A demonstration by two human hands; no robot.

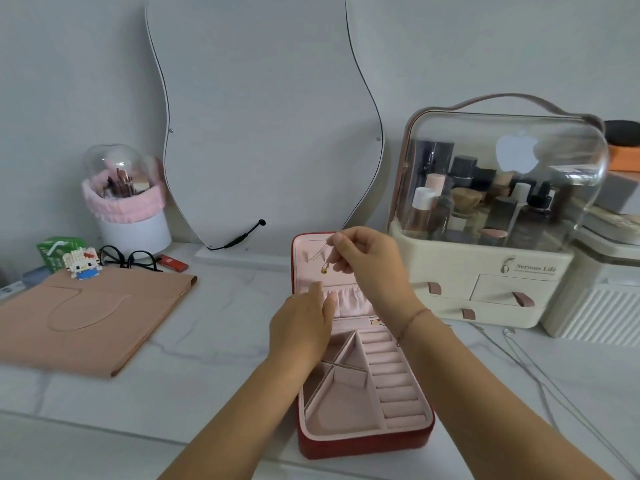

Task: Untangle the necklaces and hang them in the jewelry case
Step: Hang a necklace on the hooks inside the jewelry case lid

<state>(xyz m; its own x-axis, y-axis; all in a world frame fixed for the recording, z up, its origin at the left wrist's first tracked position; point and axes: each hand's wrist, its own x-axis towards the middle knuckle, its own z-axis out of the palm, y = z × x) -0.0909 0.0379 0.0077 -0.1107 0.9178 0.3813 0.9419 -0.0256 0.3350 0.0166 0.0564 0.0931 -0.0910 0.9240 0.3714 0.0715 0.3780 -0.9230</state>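
A red jewelry case (363, 441) with pink lining stands open on the marble table, its lid upright. My right hand (367, 261) pinches a thin gold necklace (324, 270) with a small pendant against the inside of the lid. My left hand (304, 323) rests on the gathered pink pocket at the bottom of the lid, fingers fairly straight. More thin silver chains (512, 355) lie on the table to the right of the case.
A cosmetics organiser (485, 282) with a clear dome stands at the right. A wavy mirror (263, 133) leans on the wall behind. A tan folder (86, 320), glasses (130, 259), a toy figure (81, 263) and a brush holder (128, 209) sit at the left.
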